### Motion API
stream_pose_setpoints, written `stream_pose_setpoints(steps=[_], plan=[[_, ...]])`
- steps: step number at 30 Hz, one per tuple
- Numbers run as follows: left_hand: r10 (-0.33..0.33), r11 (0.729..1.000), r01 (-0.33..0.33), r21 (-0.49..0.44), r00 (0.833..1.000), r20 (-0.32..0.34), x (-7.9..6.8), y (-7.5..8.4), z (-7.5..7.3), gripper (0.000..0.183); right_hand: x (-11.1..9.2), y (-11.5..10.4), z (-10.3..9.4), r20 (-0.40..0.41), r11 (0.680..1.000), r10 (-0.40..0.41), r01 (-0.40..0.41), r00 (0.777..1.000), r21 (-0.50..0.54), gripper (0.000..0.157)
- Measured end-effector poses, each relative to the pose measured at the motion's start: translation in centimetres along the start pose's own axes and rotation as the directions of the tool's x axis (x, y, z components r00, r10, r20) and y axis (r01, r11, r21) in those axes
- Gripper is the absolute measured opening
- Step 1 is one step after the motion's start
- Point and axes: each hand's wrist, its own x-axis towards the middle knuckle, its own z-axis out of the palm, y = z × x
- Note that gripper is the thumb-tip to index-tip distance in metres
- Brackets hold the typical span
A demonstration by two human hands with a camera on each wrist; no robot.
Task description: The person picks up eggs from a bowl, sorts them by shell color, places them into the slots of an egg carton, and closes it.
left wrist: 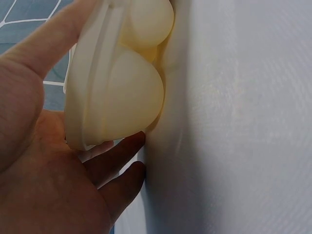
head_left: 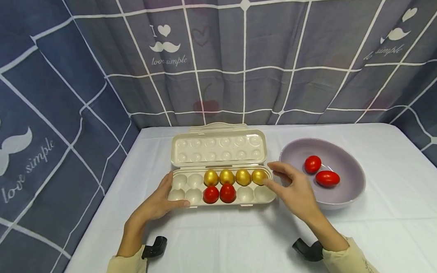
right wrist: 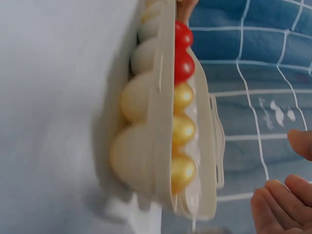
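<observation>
A cream plastic egg carton point(head_left: 222, 199) lies with its lid point(head_left: 219, 148) folded back. My left hand point(head_left: 156, 202) holds its left end, thumb along the front edge and fingers round the side; the left wrist view shows this hand point(left wrist: 53, 165) close beneath the end cup point(left wrist: 131, 100). Several gold eggs point(head_left: 227, 177) fill the right part of the back row. Two red eggs point(head_left: 227, 193) sit in the middle of the front row. Over the carton's right end hovers my right hand point(head_left: 293, 190), fingers parted and holding nothing; its fingers point(right wrist: 278, 204) appear apart from the carton in the right wrist view.
Right of the carton stands a mauve bowl point(head_left: 349, 191) with two red eggs point(head_left: 327, 178) in it. A white cloth point(head_left: 224, 243) covers the table. Grey checked curtains point(head_left: 214, 50) hang behind and at the sides. Black wrist mounts point(head_left: 155, 247) are strapped by both sleeves.
</observation>
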Motion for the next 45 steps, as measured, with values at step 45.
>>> stream_pose_setpoints(steps=[45], plan=[[-0.017, 1.0, 0.017, -0.001, 1.0, 0.003, 0.0, 0.3, 0.0, 0.115, 1.6, 4.1, -10.2, -0.042, 0.926, 0.226, -0.228, 0.973, -0.3, 0.062]])
